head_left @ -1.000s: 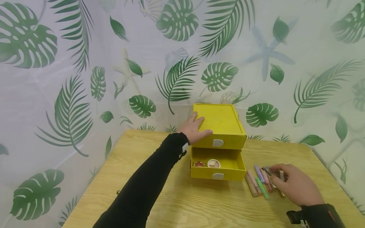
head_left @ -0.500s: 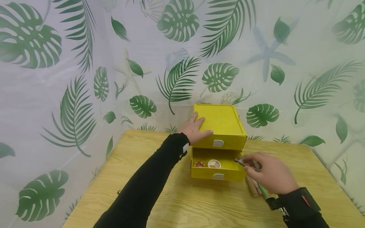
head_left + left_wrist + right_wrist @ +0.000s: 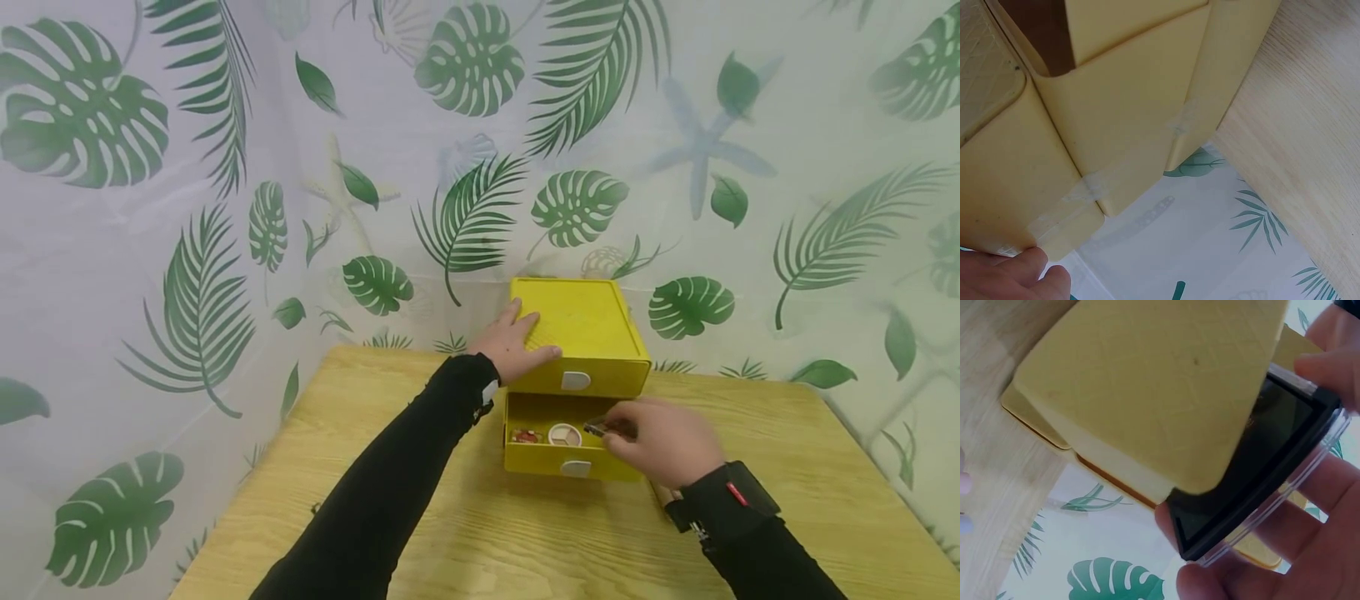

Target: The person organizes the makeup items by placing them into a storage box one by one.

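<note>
A yellow two-drawer box [image 3: 581,321] stands near the back of the table, its lower drawer [image 3: 536,460] pulled out. My left hand [image 3: 513,343] rests with spread fingers on the top's left edge; in the left wrist view, its fingertips show against the box's side. My right hand [image 3: 663,442] holds a flat black compact case with a clear lid [image 3: 1266,456] by its edges, over the drawer's right part. Inside the drawer lie a round three-shade makeup palette [image 3: 564,435] and a small red item [image 3: 527,437] to its left.
Makeup sticks [image 3: 664,495] lie on the wooden table [image 3: 465,533] right of the box, mostly hidden behind my right hand and wrist. A leaf-patterned cloth [image 3: 405,167] hangs behind the table. The upper drawer [image 3: 615,377] is closed.
From the sticks on the right, my right hand has moved left to the drawer, carrying the compact case. My left hand has stayed on the box.
</note>
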Available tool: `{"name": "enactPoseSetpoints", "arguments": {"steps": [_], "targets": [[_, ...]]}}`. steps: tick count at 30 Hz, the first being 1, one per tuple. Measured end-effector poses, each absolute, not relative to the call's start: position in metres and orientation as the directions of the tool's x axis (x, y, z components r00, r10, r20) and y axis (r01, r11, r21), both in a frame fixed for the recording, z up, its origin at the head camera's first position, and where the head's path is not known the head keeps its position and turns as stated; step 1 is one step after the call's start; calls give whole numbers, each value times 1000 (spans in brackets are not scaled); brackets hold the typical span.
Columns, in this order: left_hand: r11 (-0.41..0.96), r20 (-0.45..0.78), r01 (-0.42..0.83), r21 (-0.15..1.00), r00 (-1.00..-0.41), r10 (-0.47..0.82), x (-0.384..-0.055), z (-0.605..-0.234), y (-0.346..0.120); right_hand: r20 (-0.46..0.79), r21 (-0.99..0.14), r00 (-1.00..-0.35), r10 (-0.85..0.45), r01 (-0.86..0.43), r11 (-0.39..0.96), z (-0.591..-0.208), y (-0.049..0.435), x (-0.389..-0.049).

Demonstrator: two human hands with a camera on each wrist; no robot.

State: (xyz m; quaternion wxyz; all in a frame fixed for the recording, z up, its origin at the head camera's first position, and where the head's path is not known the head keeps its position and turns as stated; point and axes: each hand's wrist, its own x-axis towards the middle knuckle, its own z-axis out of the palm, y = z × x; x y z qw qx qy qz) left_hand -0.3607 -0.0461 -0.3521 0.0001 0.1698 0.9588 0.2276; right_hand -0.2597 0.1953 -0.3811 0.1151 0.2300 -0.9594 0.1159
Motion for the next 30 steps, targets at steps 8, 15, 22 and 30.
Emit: {"name": "enactPoseSetpoints", "arguments": {"steps": [8,15,22,30], "targets": [[836,90,336,435,-939,331,-360,-353,-47,247,-78,-873,-420,-450,890,-378,181,-267],[834,91,337,437,-939,332,-361,-354,-46,145,-54,-921,-363,-373,926,-372,167,-272],[835,102,349,426,-935,339,-363,-355,-47,136,37,-928,-346,-345,938,-373,158,-277],[835,98,352,424,-934,344,-362,-354,-48,68,60,-938,-341,-337,940,-380,152,-285]]}}
